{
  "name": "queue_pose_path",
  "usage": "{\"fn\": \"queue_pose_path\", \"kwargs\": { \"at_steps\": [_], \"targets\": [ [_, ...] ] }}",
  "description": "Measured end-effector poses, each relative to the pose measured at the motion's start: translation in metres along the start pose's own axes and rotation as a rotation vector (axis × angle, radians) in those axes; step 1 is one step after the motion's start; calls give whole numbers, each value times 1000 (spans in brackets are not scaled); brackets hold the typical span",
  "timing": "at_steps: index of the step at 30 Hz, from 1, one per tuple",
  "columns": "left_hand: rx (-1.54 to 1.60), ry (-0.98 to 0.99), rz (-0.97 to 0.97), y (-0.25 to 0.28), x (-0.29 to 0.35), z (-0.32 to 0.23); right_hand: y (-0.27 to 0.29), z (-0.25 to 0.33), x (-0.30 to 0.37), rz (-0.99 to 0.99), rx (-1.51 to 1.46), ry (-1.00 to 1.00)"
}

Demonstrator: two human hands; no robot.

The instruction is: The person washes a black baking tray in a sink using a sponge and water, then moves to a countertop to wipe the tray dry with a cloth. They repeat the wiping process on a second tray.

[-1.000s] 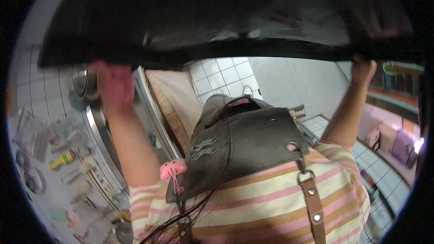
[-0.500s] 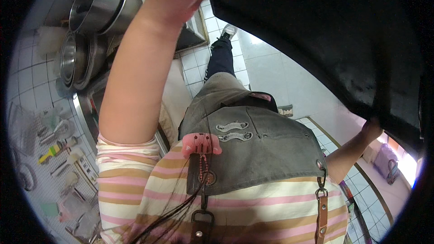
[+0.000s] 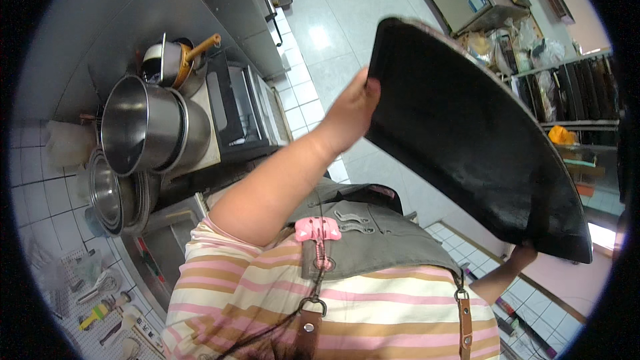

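A large black baking tray (image 3: 467, 140) is held up in the air in front of me, tilted, its dark inner face toward me. My left hand (image 3: 353, 110) is closed on its left edge, with the thumb over the rim. At the lower right edge my right hand (image 3: 523, 255) grips the tray from beneath. Most of the right hand's fingers are hidden behind the tray.
On the left, steel pots (image 3: 137, 127) stand on a counter near steel bowls (image 3: 110, 197) and a wooden-handled pan (image 3: 197, 53). Tools hang on a pegboard (image 3: 100, 327). At the right back, a rack (image 3: 573, 87) holds several dark trays. White tiles (image 3: 300, 80) cover the floor.
The tray has moved down and away from me, so more of it shows. My left hand has come down into view with it. The view has shifted, showing the rack behind.
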State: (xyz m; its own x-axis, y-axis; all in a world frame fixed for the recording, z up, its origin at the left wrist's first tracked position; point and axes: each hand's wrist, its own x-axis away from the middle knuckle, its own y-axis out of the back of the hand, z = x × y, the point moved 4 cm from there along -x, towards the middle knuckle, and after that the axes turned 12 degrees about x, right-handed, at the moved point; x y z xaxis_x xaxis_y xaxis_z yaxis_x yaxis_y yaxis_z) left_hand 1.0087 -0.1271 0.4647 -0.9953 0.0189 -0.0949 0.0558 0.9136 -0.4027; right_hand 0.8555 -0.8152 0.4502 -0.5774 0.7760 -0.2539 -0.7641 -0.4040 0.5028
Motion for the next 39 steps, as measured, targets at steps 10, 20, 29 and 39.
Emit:
{"fn": "queue_pose_path", "kwargs": {
  "at_steps": [10, 20, 29, 39],
  "targets": [
    [194, 205, 92, 4, -109, 12, 23, 84, 15, -166, 58, 72],
    [239, 296, 223, -46, -232, 64, -35, 90, 41, -378, 127, -219],
    [-26, 212, 118, -37, -430, 169, -253, -8, -134, -294, -99, -137],
    [-16, -11, -247, 56, -590, 155, -552, 112, -336, 178, -297, -75]
  ]
}}
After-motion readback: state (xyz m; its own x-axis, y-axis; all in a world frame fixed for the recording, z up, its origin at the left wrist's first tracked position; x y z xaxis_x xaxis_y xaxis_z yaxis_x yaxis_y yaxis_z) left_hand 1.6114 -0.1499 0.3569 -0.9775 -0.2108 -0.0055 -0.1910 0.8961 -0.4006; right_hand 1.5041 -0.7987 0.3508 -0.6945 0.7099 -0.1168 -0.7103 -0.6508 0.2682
